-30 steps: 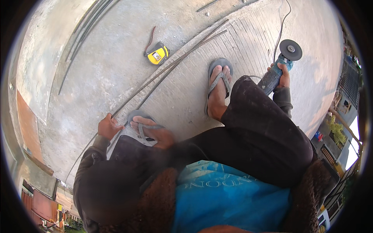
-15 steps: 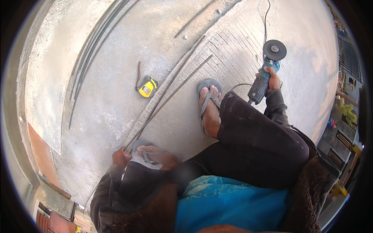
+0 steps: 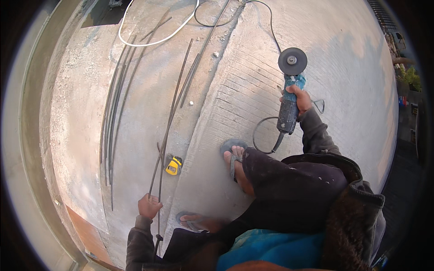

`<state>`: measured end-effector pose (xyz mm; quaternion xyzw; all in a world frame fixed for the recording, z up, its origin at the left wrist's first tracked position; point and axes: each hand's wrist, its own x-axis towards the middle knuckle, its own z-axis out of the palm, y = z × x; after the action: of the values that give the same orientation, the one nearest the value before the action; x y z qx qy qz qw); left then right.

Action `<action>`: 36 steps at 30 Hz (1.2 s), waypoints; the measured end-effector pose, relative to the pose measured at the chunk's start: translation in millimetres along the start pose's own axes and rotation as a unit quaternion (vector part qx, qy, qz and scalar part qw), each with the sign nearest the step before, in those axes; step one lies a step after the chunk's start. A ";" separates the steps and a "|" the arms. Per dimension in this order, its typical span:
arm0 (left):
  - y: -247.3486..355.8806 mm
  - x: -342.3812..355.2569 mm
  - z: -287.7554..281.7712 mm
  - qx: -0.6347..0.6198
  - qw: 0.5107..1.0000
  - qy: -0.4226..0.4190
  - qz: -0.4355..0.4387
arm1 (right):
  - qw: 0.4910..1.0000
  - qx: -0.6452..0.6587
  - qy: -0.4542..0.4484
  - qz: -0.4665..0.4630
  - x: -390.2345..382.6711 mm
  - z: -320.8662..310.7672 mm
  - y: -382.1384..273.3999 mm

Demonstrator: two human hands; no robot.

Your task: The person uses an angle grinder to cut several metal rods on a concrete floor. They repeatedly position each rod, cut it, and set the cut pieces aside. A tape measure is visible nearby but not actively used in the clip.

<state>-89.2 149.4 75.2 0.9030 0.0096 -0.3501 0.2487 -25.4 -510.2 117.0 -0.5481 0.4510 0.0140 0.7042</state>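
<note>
My right hand [image 3: 300, 98] is wrapped round the body of a blue and black angle grinder [image 3: 287, 113], held with its dark cutting disc [image 3: 298, 70] away from me. I cannot tell whether the disc is spinning. At lower left, my left hand [image 3: 149, 206] is closed on a thin steel rod [image 3: 156, 175]. A second steel rod [image 3: 159, 217] crosses it and runs right beside the hand; whether the fingers hold this one too is unclear. Just beyond, a yellow and black tape measure [image 3: 172, 165] lies on the concrete, close to the crossed rods.
Several more steel rods [image 3: 118, 97] lie to the left. A white hose or cable [image 3: 169, 39] loops at the far side. The grinder's black cord [image 3: 254, 135] curls near my sandalled foot [image 3: 239, 167]. A grooved concrete ramp [image 3: 244, 90] begins right of a raised edge.
My left hand has shifted forward, and its rods now lie left of the ramp's edge, over the flat concrete near the tape measure. The grinder stays in my right hand. The view has shifted.
</note>
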 end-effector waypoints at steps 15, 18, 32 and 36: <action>266.3 222.1 0.4 -0.046 0.989 -0.021 0.137 | 0.999 0.032 -0.005 0.008 19.6 -1.1 -1.3; 283.9 235.2 10.5 -0.031 0.987 -0.018 0.159 | 0.999 0.037 -0.008 0.002 16.7 -1.0 -2.6; 280.8 288.4 -0.5 -0.012 0.983 0.147 0.112 | 1.000 0.017 -0.003 0.016 14.7 3.6 -7.4; 305.2 301.5 1.1 -0.029 0.981 0.153 0.113 | 1.000 0.006 -0.009 0.023 14.0 5.5 -8.9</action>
<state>196.0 -165.8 17.5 0.9335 -0.0442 -0.1766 0.3088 -9.2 -516.0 114.6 -0.5328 0.4577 0.0325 0.7111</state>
